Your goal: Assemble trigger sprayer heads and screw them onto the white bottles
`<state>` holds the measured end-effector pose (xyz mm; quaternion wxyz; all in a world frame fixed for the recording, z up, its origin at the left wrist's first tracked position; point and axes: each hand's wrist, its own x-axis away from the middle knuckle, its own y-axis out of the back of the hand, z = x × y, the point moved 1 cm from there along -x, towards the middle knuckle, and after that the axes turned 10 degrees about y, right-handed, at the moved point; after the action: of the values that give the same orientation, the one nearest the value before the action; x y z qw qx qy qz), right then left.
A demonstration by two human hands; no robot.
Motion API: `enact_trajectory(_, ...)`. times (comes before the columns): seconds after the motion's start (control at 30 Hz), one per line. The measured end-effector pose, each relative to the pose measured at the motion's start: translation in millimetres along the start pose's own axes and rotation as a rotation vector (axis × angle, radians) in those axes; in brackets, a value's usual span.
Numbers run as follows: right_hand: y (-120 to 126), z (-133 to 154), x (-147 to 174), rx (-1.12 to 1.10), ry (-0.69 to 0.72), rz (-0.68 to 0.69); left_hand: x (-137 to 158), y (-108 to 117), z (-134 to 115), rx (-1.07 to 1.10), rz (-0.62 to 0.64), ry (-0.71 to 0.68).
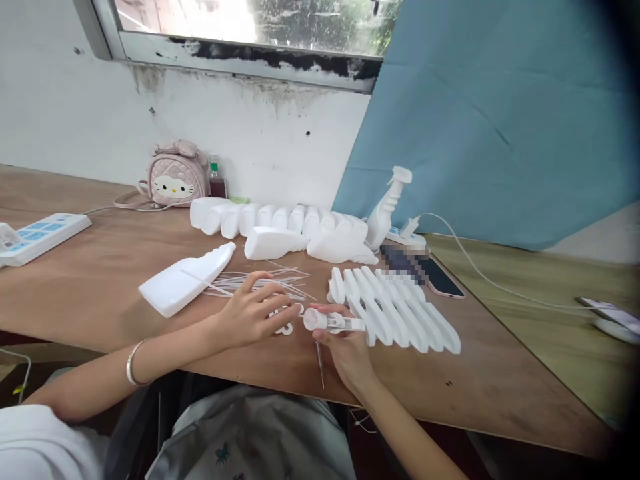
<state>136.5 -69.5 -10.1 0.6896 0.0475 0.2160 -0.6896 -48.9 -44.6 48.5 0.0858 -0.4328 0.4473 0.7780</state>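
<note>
Brown tabletop [90, 303] by a stained white wall [280, 143], window [320, 23] and blue cloth [480, 133]

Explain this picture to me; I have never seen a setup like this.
There is no machine here, just a person's two bare hands. The one picture comes from a camera worn on the head, looking forward and down. The right hand holds a white sprayer head; the left hand is close to its round end. On the brown table lie white bottles, thin white tubes, long white pieces and a thin pointed tool. A spray bottle stands at the back.
</note>
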Motion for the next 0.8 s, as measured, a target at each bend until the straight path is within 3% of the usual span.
enact_trajectory(0.17, -4.3, 3.0, -1.6, -0.074, -0.04, 0.022, 0.9, 6.0, -0.5, -0.024, -0.024, -0.031)
enact_trajectory(0.33, -4.1, 0.4, 1.1, -0.054, -0.054, 0.067, -5.0, -2.8, -14.5, 0.04, -0.008, -0.048)
enact_trajectory(0.43, -1.8, -1.6, 2.1, -0.02, -0.041, 0.089, -6.0, -8.6, -19.6, 0.069, 0.083, -0.041)
enact_trajectory(0.63, -4.1, 6.4, 0.6, 0.175, -0.004, 0.19, -1.7, -1.4, -19.3, 0.061, 0.41, 0.012)
enact_trajectory(0.8, -11.8, 20.2, 4.4, 0.289, 0.033, 0.3, 0.7, 13.0, -17.3, 0.168, 0.508, 0.008)
